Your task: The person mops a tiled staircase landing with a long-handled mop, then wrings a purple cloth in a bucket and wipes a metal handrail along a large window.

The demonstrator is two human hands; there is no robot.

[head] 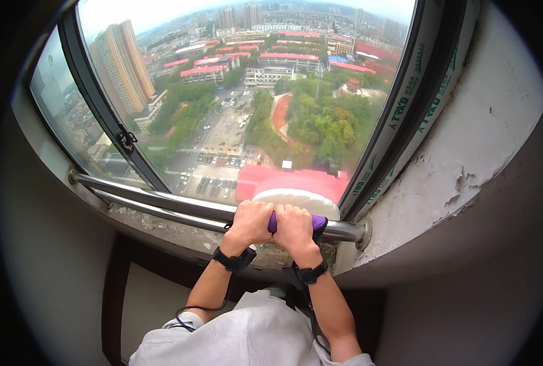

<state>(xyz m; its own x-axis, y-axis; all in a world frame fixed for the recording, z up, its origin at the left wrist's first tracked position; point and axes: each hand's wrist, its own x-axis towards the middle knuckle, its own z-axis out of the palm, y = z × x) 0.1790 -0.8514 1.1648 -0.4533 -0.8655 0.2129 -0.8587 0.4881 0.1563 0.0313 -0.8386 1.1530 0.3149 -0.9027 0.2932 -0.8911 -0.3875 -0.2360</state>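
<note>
Side by side above a steel rail (344, 231), my left hand (251, 222) and my right hand (293, 228) are closed around a purple-and-black handle or folded object (319, 222); its full shape is hidden by my fingers. Just beyond my knuckles a white, scalloped rounded object (299, 200) stands against the lower window pane (271, 137). Whether it joins the purple piece cannot be told. Both wrists carry black straps with small black boxes, and dark cables run down from them.
A second, lower steel rail (161, 216) runs over a sill (184, 234) with peeling paint. At left, a dark window frame bears a latch (127, 139). The right wall (477, 151) has flaking plaster. Outside, far below, lie buildings, trees and parked cars.
</note>
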